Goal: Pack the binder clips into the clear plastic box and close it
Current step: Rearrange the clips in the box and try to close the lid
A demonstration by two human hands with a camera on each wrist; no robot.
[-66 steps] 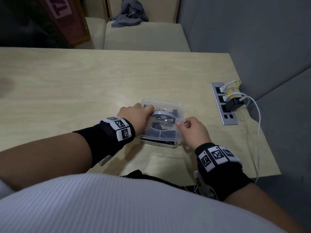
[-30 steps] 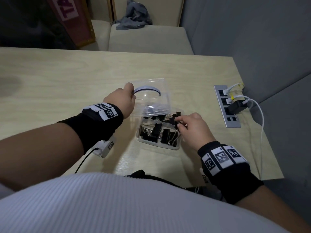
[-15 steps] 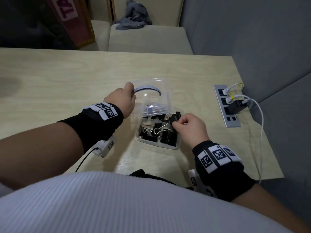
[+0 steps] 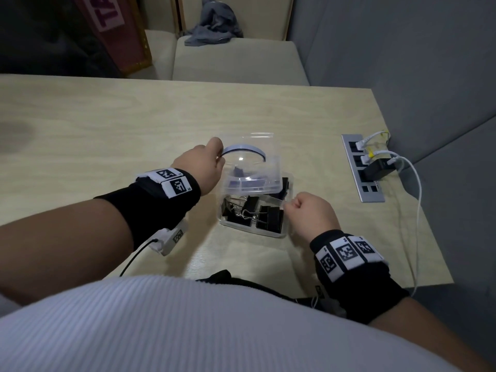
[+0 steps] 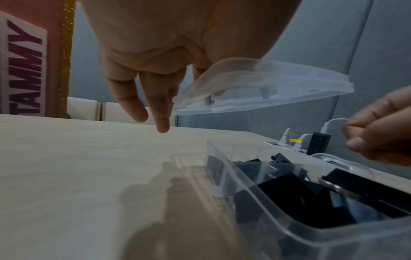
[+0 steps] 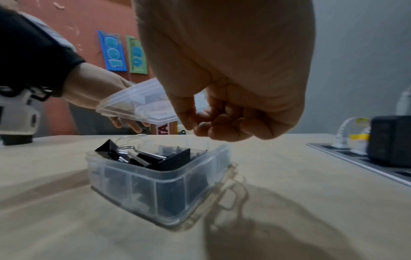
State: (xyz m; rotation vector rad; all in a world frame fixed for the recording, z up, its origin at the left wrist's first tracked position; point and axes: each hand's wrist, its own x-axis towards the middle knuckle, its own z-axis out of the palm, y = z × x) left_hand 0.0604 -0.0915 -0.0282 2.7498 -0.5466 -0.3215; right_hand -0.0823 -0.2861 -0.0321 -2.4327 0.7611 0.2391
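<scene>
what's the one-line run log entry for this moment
left hand: holds lid up | right hand: curled, empty, above box | clips: inside | box: open

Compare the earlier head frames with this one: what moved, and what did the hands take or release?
The left hand lifted the lid off the clear box and holds it raised above the far side. The right hand pinched a binder clip in the box, let it go, and now hovers curled and empty beside the rim. The binder clips lie inside. The box and the power strip have not moved on the table.
</scene>
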